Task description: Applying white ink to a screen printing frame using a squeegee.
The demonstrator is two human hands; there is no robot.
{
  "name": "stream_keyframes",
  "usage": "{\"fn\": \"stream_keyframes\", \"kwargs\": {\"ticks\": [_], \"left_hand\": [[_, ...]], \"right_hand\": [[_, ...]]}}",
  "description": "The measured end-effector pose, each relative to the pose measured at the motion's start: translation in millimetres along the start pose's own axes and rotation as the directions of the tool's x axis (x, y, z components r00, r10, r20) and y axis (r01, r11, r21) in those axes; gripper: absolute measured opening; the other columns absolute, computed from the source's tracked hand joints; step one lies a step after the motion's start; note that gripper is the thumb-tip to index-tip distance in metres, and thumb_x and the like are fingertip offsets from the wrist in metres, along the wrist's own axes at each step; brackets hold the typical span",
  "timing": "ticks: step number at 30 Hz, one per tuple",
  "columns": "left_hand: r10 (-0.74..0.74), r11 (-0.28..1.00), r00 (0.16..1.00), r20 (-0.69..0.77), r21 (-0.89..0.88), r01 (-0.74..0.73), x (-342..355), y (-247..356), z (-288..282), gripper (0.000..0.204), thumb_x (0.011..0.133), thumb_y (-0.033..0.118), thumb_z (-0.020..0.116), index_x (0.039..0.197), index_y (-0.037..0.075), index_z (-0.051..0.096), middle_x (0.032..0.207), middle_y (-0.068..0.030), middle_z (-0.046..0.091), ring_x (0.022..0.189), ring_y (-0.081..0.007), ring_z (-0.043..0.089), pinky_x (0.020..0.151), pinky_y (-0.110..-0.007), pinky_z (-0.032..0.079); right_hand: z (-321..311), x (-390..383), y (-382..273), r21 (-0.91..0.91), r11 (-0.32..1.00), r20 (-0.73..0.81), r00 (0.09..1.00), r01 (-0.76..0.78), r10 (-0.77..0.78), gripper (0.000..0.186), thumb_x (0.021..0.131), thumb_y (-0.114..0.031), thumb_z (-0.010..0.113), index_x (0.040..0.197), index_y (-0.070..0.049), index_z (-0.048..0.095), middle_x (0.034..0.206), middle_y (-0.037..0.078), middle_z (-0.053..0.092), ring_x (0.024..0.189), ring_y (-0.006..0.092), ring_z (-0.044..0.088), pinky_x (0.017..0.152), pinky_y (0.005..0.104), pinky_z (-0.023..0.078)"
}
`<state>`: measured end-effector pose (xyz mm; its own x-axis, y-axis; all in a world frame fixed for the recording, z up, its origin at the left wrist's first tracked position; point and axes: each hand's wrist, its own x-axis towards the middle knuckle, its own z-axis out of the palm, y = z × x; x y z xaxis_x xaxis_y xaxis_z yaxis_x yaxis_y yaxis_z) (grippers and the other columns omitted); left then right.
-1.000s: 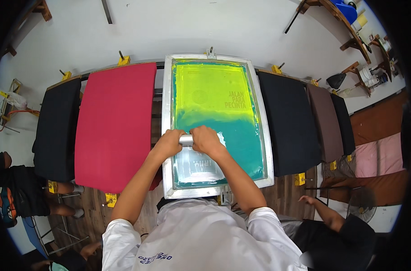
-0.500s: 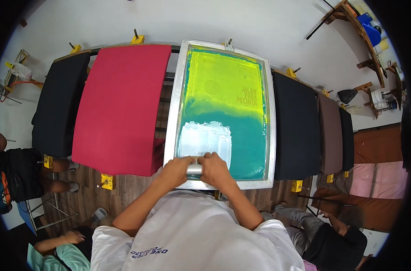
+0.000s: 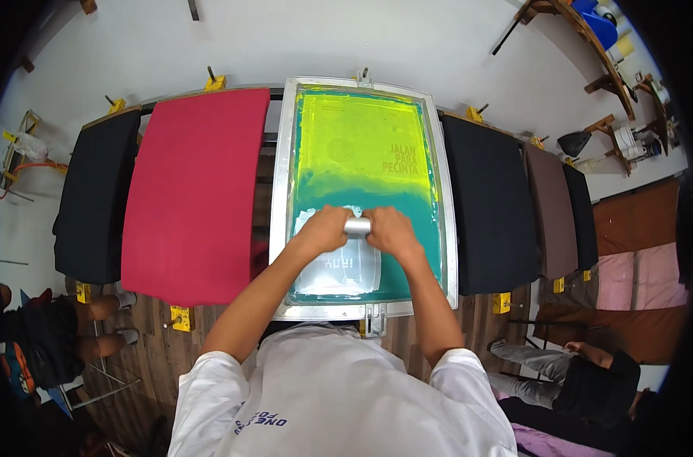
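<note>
A silver-framed printing screen (image 3: 448,251) lies in front of me, its mesh yellow-green at the far end and teal nearer me. My left hand (image 3: 325,230) and my right hand (image 3: 393,231) are closed side by side on a squeegee (image 3: 358,225) with a metal bar handle. Its silver middle shows between my fists; its blade is hidden below them. Nearer me, a patch of white ink (image 3: 339,274) covers part of the mesh, with pale lettering showing through. A little white also shows just beyond my hands.
Left of the screen are a red fabric-covered board (image 3: 194,198) and a black one (image 3: 99,190). To the right are a black board (image 3: 489,206), a brown one (image 3: 548,209) and another black one (image 3: 581,217). Yellow clamps (image 3: 181,318) edge the row. People sit at both sides.
Both hands have moved the squeegee away from me, from the screen's near end toward its middle. Lettering now shows in the white patch behind it. My view has shifted slightly.
</note>
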<state>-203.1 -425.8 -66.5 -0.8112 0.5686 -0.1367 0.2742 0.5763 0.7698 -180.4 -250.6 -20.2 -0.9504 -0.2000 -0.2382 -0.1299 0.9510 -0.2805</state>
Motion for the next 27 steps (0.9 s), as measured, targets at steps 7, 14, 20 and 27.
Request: {"fn": "stream_keyframes", "kwargs": {"ticks": [7, 14, 20, 27], "left_hand": [[-0.003, 1.0, 1.0, 0.023, 0.026, 0.003, 7, -3, 7, 0.037, 0.07, -0.005, 0.061, 0.105, 0.004, 0.069, 0.094, -0.0244, 0.069, 0.09, -0.041, 0.067, 0.083, -0.046, 0.053], [0.017, 0.999, 0.994, 0.109, 0.043, -0.022, -47, 3, 29, 0.041, 0.071, -0.003, 0.063, 0.11, 0.007, 0.066, 0.093, -0.0205, 0.07, 0.088, -0.0407, 0.067, 0.083, -0.047, 0.054], [-0.063, 0.998, 0.95, 0.307, 0.027, 0.058, -93, 26, 15, 0.046, 0.069, -0.003, 0.063, 0.113, 0.009, 0.067, 0.098, -0.0214, 0.07, 0.091, -0.0407, 0.067, 0.087, -0.046, 0.053], [-0.047, 0.998, 0.984, 0.169, 0.046, 0.04, -64, 6, -14, 0.028, 0.07, 0.0, 0.064, 0.097, 0.005, 0.071, 0.089, -0.0232, 0.07, 0.086, -0.0402, 0.068, 0.082, -0.045, 0.055]], "right_hand": [[22, 4, 14, 0.062, 0.998, -0.049, 0.999, -0.004, 0.007, 0.027, 0.068, -0.007, 0.068, 0.095, -0.008, 0.072, 0.09, 0.019, 0.068, 0.087, 0.0393, 0.067, 0.078, 0.048, 0.055], [39, -58, -13, 0.118, 0.992, -0.029, 0.999, -0.037, 0.041, 0.027, 0.064, -0.005, 0.071, 0.091, -0.004, 0.071, 0.086, 0.022, 0.067, 0.082, 0.0407, 0.065, 0.076, 0.0476, 0.055], [54, -106, -38, 0.176, 0.98, 0.06, 0.995, -0.089, 0.08, 0.03, 0.063, -0.004, 0.068, 0.093, -0.004, 0.072, 0.083, 0.021, 0.068, 0.08, 0.0401, 0.066, 0.078, 0.0468, 0.054], [18, -48, -45, 0.127, 0.991, 0.087, 0.995, -0.052, 0.041, 0.023, 0.067, -0.008, 0.067, 0.09, -0.007, 0.072, 0.081, 0.019, 0.07, 0.079, 0.0381, 0.068, 0.073, 0.0465, 0.055]]}}
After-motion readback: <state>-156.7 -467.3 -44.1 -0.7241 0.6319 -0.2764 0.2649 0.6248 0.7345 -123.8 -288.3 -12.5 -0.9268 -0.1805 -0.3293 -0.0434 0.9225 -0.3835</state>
